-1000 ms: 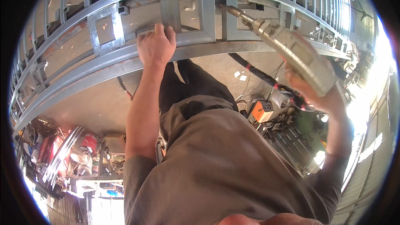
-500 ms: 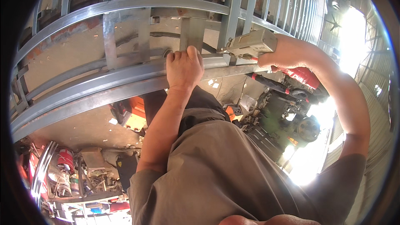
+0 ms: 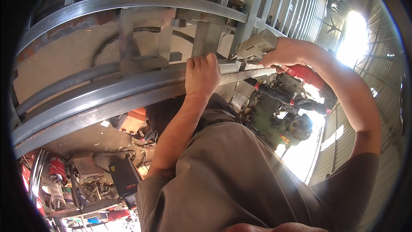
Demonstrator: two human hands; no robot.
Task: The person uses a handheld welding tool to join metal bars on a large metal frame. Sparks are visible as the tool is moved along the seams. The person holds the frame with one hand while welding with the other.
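My left hand point(image 3: 203, 75) is closed over a long grey steel tube rail point(image 3: 128, 87) that runs across in front of my body. To its right, my right hand point(image 3: 281, 53) grips a boxy grey welding gun point(image 3: 257, 44). The gun's nozzle end is close to the joint where an upright steel post point(image 3: 251, 13) meets the rail; whether it touches cannot be made out. A red-sleeved hose point(image 3: 302, 75) hangs from the gun below my right hand. Beyond the rail lies a curved upper rail point(image 3: 146, 0) with several upright bars.
An orange machine point(image 3: 133, 120) stands on the floor under the rail. At lower left, a cluttered shelf point(image 3: 92, 206) holds parts beside a dark box point(image 3: 124, 176). A green machine with a wheel point(image 3: 300, 127) is on the right, near a corrugated wall point(image 3: 365, 146).
The view has shifted slightly, so the rails and post appear farther right and the green machine farther left. Both hands keep their grips, with the gun still near the post joint.
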